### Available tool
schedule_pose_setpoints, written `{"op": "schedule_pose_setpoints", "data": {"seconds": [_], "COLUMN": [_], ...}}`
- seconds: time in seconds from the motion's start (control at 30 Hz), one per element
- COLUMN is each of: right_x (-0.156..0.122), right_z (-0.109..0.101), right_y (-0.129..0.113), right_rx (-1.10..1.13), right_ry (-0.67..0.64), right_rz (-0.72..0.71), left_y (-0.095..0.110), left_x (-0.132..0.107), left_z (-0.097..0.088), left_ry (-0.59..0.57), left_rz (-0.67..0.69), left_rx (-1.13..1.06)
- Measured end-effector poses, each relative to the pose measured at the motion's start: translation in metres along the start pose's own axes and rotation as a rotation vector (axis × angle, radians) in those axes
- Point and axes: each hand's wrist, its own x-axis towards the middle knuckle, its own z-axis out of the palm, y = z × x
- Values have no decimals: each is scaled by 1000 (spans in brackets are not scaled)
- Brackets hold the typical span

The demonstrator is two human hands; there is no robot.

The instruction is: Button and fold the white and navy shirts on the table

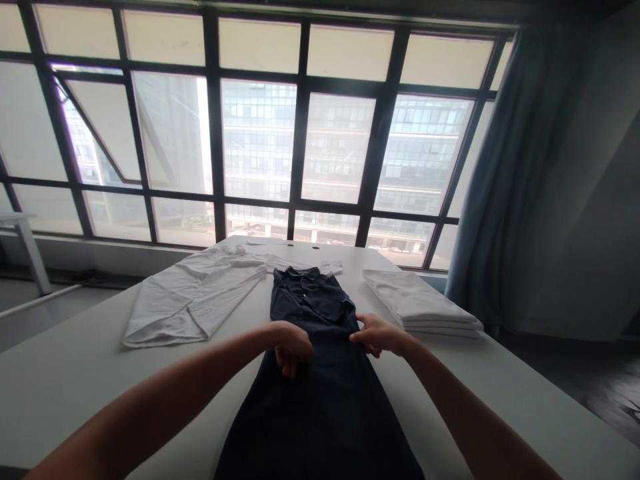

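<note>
A dark navy shirt (320,400) lies lengthwise on the white table (65,373), folded into a narrow strip with its collar at the far end. My left hand (291,347) rests on the shirt's middle, fingers curled down and pinching the dark fabric. My right hand (376,335) grips the shirt's right edge, fingers closed on the cloth just below the collar section. Both forearms reach in from the bottom of the view.
A white shirt (195,300) lies spread out on the table to the left. A stack of folded white garments (420,303) sits to the right. Large windows (260,133) stand behind the table and a blue curtain (505,167) hangs at the right.
</note>
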Motion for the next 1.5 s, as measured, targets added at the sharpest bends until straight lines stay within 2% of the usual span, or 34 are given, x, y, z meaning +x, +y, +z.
{"op": "schedule_pose_setpoints", "data": {"seconds": [0.1, 0.2, 0.33, 0.37, 0.5, 0.57, 0.63, 0.73, 0.83, 0.93, 1.03, 1.17, 1.37, 1.5], "right_x": [0, 4, 16, 19, 29, 31, 30, 28, 25, 22, 17, 2, -22, -24], "right_z": [2, 13, 43, 52, 74, 75, 72, 69, 73, 81, 88, 93, 101, 115], "right_y": [-2, -8, -17, -18, -15, -12, -8, -5, -4, -7, -13, -24, -38, -36], "right_rx": [21, 107, 189, 191, 137, 97, 22, -138, -278, -359, -391, -538, -663, -668], "right_ry": [41, 80, 111, 64, -267, -303, -220, -84, -11, 34, 59, 55, -112, -125], "right_rz": [-45, -100, -163, -166, -113, -121, -178, -307, -435, -505, -548, -679, -953, -1088], "left_y": [-12, -19, -23, -24, -34, -44, -57, -78, -98, -116, -129, -134, -133, -134], "left_x": [-11, -24, -30, -30, -33, -38, -44, -52, -48, -33, -15, -3, 0, 7], "left_z": [2, 5, 15, 18, 21, 18, 11, -4, -16, -19, -17, -17, -18, -21], "left_ry": [-77, -83, -48, -31, -24, -27, 45, 361, 686, 851, 893, 916, 944, 939], "left_rz": [-93, -16, 39, 49, 121, 194, 279, 375, 389, 402, 468, 535, 529, 522], "left_rx": [-116, -189, -237, -246, -319, -333, -262, 16, 244, 252, 231, 238, 286, 310]}}
